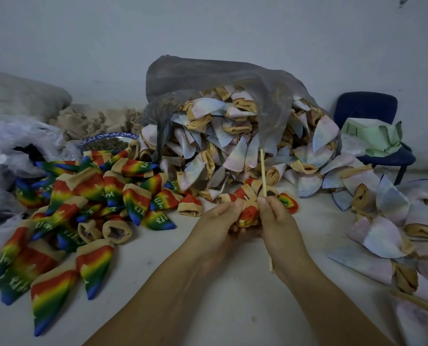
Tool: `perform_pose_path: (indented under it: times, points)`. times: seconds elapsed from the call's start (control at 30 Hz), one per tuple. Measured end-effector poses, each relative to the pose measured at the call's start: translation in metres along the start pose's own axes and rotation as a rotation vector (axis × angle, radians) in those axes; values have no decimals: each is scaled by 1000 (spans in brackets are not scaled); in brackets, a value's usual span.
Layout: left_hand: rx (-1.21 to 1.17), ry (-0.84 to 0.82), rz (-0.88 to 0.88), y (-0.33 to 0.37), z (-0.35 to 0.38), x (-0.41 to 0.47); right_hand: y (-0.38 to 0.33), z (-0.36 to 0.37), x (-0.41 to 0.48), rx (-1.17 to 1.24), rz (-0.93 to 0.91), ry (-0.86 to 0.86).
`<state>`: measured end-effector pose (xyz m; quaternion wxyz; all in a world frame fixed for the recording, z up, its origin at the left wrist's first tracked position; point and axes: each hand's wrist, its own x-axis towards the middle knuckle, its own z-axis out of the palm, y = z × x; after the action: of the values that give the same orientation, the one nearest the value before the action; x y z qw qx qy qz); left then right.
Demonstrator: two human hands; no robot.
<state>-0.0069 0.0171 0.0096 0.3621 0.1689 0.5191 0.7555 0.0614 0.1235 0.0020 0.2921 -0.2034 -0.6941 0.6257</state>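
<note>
White surface: left fingers grip a rainbow cloth, right fingers pinch a stick.

Rainbow cloth cones heaped left; grey plastic bag spilling pale cones; blue-rimmed plate behind; blue chair bearing green sheets, right.

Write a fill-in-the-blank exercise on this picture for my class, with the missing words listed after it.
1. The right hand pinches a thin wooden ____, while the left hand grips a fabric piece.
2. The rainbow pieces lie piled on the person's ____ side.
3. The pale pieces spill out of a grey plastic ____.
4. The chair by the wall is dark ____.
Missing words: stick; left; bag; blue.
</note>
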Motion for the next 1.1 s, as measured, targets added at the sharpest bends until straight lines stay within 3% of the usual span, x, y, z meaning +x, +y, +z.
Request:
perform_pose_path:
  times: [0.27,0.4,0.6,0.87,0.93,1.1]
  points:
    - [-68,-131,55,-1,7,-9,-3,-5,0,53,-3,-21]
    - [-130,-33,81,1,4,-8,-6,-6,-2,143,-31,-47]
    - [-133,60,144,0,-1,-5,-2,-4,-5,-72,-142,-17]
    - [-227,73,111,3,2,-4,5,0,-1,-192,-116,-15]
    - [-253,75,65,3,2,-3,3,2,-1,-99,-57,-2]
    - [-381,25,-98,6,7,-4,-5,-2,4,427,208,-62]
